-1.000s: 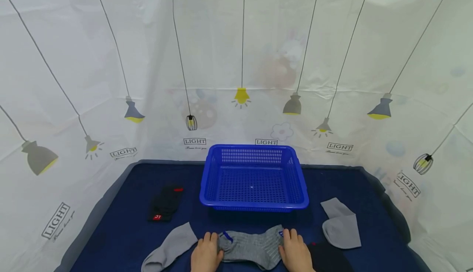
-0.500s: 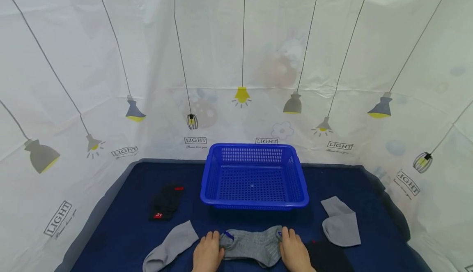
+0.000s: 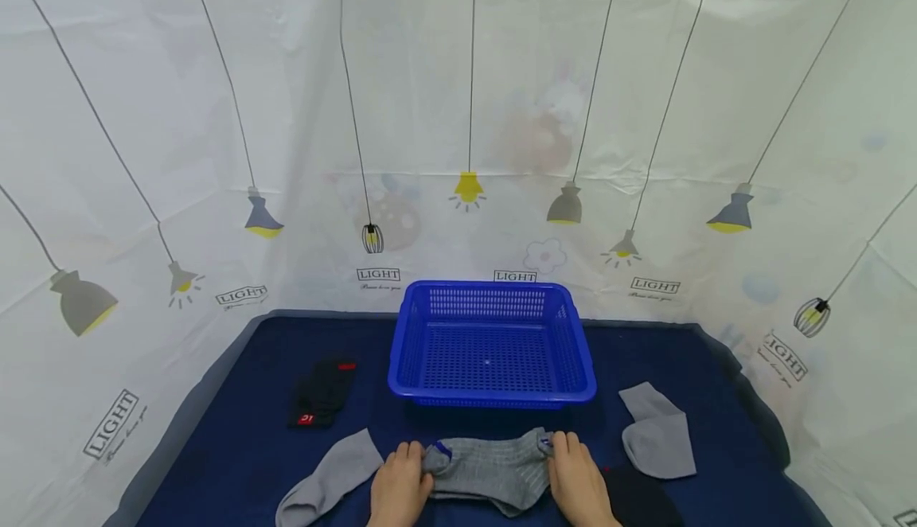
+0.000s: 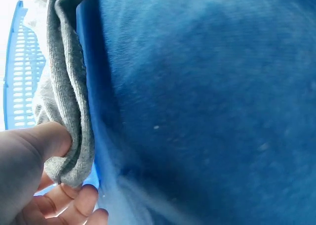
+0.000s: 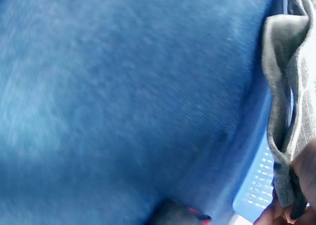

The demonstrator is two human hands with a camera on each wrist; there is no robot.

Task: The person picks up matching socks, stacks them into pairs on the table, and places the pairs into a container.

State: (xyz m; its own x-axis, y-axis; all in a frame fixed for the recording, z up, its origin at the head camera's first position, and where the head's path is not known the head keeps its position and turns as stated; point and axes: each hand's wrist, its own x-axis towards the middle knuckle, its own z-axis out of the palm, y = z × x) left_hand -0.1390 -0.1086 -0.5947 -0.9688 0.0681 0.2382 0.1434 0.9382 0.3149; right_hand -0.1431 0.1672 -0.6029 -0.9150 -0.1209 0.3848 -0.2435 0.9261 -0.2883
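Observation:
Both hands hold a ribbed grey sock [image 3: 494, 471] with blue marks, lying crosswise in front of the basket. My left hand [image 3: 399, 483] pinches its left end; the left wrist view shows the thumb on top of the grey fabric [image 4: 69, 101], which hangs in folded layers. At the opposite end, my right hand [image 3: 579, 481] pinches the fabric near a blue mark. In the right wrist view the sock's edge [image 5: 276, 86] gapes between layers. Whether one sock or two are stacked here, I cannot tell.
A blue plastic basket [image 3: 492, 394] stands behind the hands. A light grey sock [image 3: 329, 479] lies at the left, another folded light grey sock [image 3: 666, 439] at the right. Black socks [image 3: 322, 392] with red marks lie back left; a black item [image 3: 641, 499] sits beside the right hand.
The grey sock's right end has risen slightly, and its far edge looks straighter between the hands. Both hands keep their grip in nearly the same place.

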